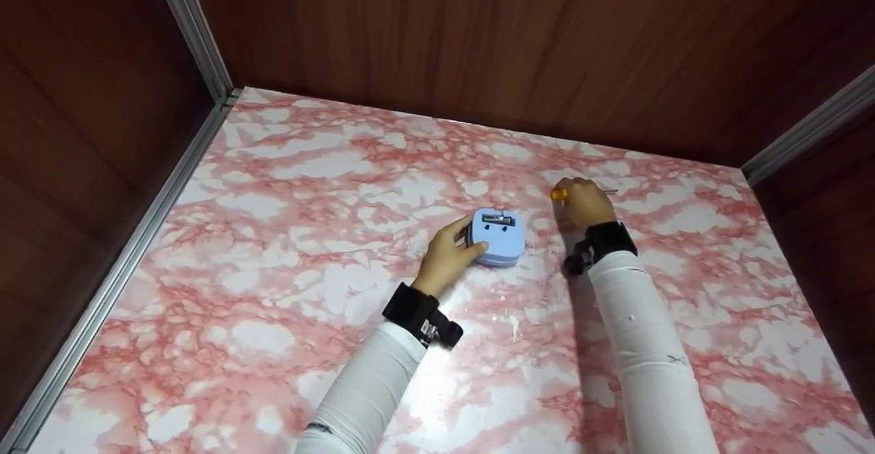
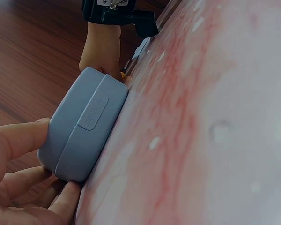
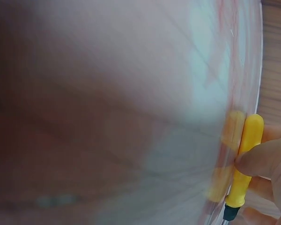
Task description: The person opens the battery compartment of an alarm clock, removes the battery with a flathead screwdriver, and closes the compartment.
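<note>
head: red-marbled tabletop (image 1: 307,235) between brown walls (image 1: 465,44); left grip (image 1: 448,256) holds blue case (image 1: 502,241).

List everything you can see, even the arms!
Box: one, light blue, near the middle
Strip: one, dark, on the box
Dots: two, black, on the box
Screwdriver: one, yellow handle, right of box
Table: one, pink and white, underneath
Walls: three, brown, around the table
Rails: three, silver, along wall edges
Sleeves: two, white, at the bottom
Wristbands: two, black, above the sleeves
Left hand: one, bare, gripping box
Right hand: one, bare, gripping screwdriver
</note>
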`<move>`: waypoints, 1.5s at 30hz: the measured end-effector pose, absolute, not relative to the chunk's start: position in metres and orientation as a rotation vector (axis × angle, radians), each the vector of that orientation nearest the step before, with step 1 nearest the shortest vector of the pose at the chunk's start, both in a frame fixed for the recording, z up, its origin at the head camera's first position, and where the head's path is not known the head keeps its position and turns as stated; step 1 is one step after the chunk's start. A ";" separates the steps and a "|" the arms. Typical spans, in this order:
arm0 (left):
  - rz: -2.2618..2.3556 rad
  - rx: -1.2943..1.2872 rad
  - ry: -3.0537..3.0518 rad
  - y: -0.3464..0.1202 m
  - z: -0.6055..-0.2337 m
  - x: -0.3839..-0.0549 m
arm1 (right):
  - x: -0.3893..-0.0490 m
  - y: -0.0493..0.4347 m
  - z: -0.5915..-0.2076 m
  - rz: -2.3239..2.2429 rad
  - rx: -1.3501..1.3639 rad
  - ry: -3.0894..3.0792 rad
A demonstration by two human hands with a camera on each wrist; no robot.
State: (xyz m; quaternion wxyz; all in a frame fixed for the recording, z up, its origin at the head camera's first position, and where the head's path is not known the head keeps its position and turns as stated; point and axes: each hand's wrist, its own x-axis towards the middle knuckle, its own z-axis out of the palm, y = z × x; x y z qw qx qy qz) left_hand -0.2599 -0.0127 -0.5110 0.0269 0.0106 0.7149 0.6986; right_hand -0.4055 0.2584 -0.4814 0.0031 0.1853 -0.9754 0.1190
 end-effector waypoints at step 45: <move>2.198 0.036 2.162 -0.015 -0.511 -0.259 | -0.283 0.190 -0.474 1.618 0.327 -3.036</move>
